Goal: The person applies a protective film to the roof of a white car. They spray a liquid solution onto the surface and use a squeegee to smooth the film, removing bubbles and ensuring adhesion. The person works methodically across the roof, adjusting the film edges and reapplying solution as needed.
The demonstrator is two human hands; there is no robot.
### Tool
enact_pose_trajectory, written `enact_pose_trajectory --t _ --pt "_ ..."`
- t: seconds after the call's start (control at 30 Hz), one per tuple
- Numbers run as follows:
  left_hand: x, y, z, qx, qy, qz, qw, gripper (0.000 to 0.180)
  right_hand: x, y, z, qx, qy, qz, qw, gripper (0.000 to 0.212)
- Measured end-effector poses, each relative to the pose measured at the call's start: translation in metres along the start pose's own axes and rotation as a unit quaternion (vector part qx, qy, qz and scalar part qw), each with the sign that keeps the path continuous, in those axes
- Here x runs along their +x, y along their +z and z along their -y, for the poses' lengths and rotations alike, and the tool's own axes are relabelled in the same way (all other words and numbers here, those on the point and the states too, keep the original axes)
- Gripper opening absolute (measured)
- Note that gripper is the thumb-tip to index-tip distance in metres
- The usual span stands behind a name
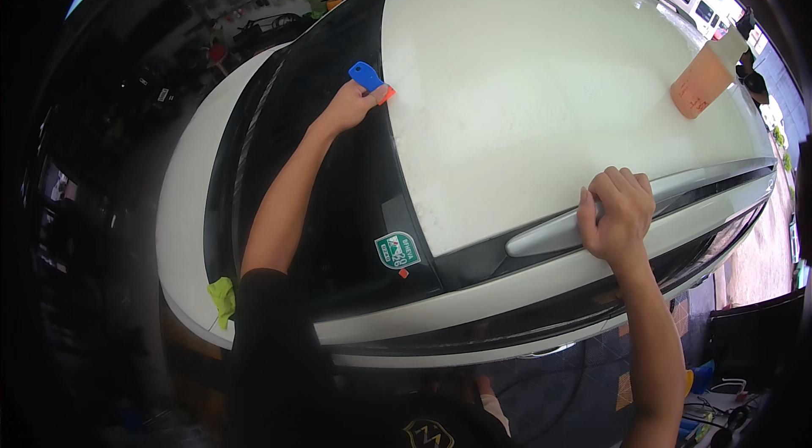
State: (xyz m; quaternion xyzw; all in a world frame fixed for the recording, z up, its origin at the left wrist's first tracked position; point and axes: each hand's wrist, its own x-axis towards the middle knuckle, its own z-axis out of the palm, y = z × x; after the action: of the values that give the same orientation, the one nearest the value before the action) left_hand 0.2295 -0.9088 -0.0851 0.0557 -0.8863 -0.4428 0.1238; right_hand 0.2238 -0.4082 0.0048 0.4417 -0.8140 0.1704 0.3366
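Left hand (347, 107) clamped on blue scraper (365, 76) at front edge of white car roof (524, 67), scraper's red blade (386, 96) by seam with dark windshield (347, 219). Right hand (620, 207) wrapped around silver roof rail (541, 236) along near side edge. Bottle of orange liquid (702, 82) toward roof's rear edge.
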Motion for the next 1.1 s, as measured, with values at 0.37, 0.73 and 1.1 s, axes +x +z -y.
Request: enact_pose_trajectory --t 0.37,0.73,1.1 --pt "0.112 -0.013 0.047 -0.008 -0.023 -0.054 0.998 0.047 0.001 0.0 -0.006 -0.001 0.004 0.021 1.0 0.018" --pt "0.154 -0.021 0.04 -0.003 -0.036 0.023 0.999 0.047 0.002 -0.006 -0.011 -0.013 0.002 0.064 0.998 0.017" --pt "0.137 -0.021 0.028 0.015 -0.003 0.068 0.998 0.042 0.001 -0.005 -0.012 -0.011 0.011 0.077 0.997 0.018"
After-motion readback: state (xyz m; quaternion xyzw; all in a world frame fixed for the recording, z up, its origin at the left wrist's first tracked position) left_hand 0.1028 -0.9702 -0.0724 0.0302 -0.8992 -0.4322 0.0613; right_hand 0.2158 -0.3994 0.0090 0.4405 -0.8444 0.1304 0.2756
